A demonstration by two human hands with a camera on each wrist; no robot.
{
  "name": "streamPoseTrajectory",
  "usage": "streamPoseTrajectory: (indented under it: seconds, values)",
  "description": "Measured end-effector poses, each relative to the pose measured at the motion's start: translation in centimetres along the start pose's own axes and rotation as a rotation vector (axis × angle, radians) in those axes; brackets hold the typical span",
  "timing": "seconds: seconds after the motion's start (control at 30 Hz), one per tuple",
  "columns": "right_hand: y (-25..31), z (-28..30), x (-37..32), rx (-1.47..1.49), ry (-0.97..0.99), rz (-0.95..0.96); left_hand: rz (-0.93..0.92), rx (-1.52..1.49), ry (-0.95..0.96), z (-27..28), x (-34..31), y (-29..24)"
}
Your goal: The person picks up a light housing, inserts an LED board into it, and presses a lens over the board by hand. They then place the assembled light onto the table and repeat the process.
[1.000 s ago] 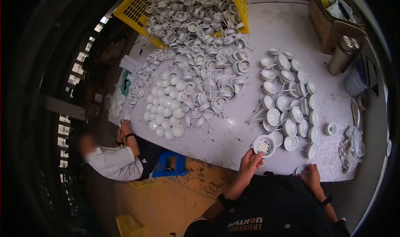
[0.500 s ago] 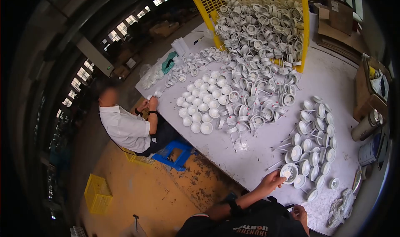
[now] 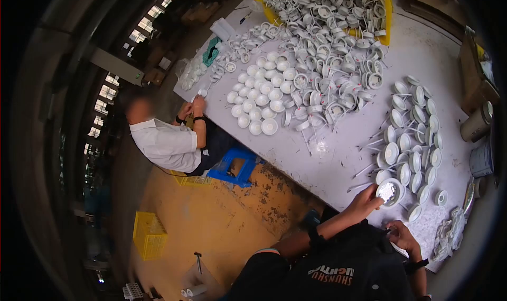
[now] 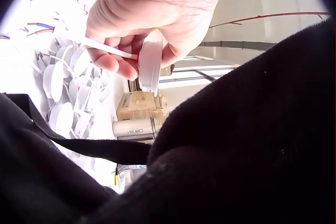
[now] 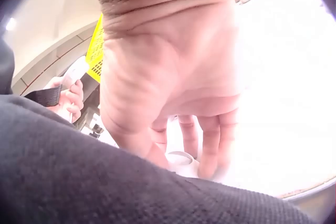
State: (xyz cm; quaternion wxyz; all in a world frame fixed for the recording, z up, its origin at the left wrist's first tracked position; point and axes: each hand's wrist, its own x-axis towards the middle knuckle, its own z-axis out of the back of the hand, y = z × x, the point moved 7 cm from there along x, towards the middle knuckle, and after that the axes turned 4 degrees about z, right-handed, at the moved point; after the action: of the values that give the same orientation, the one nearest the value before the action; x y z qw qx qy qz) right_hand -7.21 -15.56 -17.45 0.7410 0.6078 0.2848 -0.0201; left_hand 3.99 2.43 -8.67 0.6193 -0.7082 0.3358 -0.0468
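Observation:
My left hand [image 3: 366, 201] grips a round white LED downlight [image 3: 390, 193] by its rim, its open face with the bright LED board turned up toward the head camera. The left wrist view has this downlight edge-on, a white cable [image 4: 107, 48] running from its back past the curled fingers. Low at the table's front edge, my right hand [image 3: 404, 235] is bent downward. The right wrist view shows its fingers and thumb around a white ring-shaped part [image 5: 180, 159], partly hidden by the fingers and a dark sleeve. Rows of white downlights [image 3: 404, 142] lie just beyond my hands.
A yellow crate [image 3: 388, 15] spills a heap of cabled white lamps [image 3: 338, 63] over the table. White round cups [image 3: 261, 97] lie grouped beside them. Another person [image 3: 163, 142] sits at the left edge. A crumpled plastic bag [image 3: 449, 235] and steel flask [image 3: 477, 120] are at right.
The head view has swung left, so the table sits further right in frame. My left hand keeps hold of the downlight throughout. The right hand stays low by the table edge.

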Motion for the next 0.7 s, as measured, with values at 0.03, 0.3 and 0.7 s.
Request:
streamPoseTrajectory:
  seconds: [0.03, 0.3, 0.7]
  values:
    - [-1.1, 0.4, -0.1, 0.037, -0.068, 0.001, -0.014, -0.009, 0.008, -0.1, 0.2, 0.1]
    - [-1.5, 0.3, -1.9, -0.224, -0.461, 0.035, 0.042, 0.016, 0.035, -1.0, 0.6, -2.2]
    - [17.8, 3.6, -1.9, 0.689, -0.58, 0.433, -0.005, 0.316, 0.031, -2.3, -0.8, -4.8]
